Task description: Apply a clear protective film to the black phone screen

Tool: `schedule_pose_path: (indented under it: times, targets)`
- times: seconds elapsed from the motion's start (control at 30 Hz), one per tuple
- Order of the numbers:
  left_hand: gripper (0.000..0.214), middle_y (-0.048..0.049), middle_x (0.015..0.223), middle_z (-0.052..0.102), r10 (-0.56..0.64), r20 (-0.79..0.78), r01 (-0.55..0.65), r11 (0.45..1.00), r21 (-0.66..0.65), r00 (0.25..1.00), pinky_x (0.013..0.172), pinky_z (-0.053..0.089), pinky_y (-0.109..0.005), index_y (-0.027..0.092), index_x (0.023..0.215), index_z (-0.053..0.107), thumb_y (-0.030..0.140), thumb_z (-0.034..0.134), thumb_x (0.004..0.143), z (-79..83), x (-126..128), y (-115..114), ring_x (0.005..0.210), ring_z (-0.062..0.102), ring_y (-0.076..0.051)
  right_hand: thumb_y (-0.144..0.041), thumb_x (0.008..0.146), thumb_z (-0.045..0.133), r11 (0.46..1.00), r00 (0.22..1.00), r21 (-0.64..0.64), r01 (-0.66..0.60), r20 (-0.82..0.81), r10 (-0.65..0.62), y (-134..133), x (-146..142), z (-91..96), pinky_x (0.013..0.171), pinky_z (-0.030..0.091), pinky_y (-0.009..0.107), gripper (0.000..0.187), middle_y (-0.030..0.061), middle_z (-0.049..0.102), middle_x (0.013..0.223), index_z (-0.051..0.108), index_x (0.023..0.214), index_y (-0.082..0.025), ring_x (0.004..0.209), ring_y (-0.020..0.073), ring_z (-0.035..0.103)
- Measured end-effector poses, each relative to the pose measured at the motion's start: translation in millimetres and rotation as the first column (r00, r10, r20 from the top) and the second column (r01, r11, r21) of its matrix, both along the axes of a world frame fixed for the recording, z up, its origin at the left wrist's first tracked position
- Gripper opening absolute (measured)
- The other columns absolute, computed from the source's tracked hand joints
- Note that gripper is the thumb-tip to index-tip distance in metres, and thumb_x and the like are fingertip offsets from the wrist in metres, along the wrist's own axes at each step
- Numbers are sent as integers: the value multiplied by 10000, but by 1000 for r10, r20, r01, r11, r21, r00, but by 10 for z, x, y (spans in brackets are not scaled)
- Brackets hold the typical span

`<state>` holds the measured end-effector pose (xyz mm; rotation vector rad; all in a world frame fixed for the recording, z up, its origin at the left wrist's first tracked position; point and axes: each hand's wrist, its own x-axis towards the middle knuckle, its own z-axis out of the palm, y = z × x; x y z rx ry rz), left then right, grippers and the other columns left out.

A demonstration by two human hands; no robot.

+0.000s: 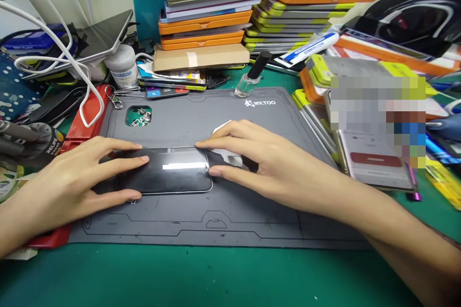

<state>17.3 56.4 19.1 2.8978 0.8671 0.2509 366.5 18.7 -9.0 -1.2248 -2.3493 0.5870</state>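
Observation:
A black phone (169, 172) lies screen up and lengthwise on a grey work mat (216, 216). My left hand (82, 172) rests on its left end, fingers spread along both long edges and over the glass. My right hand (252, 158) is at the phone's right end. Its index finger reaches to the top right corner and its thumb presses at the lower right corner. Under the right hand a thin clear film (225, 153) with a white tab lifts off that end of the phone; the fingers seem to pinch it.
Stacks of orange and yellow-edged boxes (216, 5) stand behind the mat. A small glass bottle (248, 81), a white jar (122, 69), white cables (72, 57) and a tablet (104, 36) lie at the back left. Another phone (374, 160) rests at the right.

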Motion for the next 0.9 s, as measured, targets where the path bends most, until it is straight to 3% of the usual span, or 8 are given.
schedule_pose_path:
  times: [0.53,0.9]
  targets:
    - [448,-52,1370,670,-1,14,1,1000,-2,1000,1014,591,-408,388,1429,645,545,624,1010,2,-1,1,1161,698,-259,-455,1038,594,1000,1000,8,0,3,0,-2,-7,-10,1000,536,462,408,133,699,1239,702,1358,-226,1152,292,654]
    - [452,-43,1370,664,33,29,-32,999,-19,999,997,592,-393,400,1407,651,597,608,1002,-30,-11,-10,1147,695,-254,-608,930,713,1000,999,-23,-17,32,18,-1,18,9,1012,538,489,596,134,689,1274,682,1395,-235,1190,321,634]
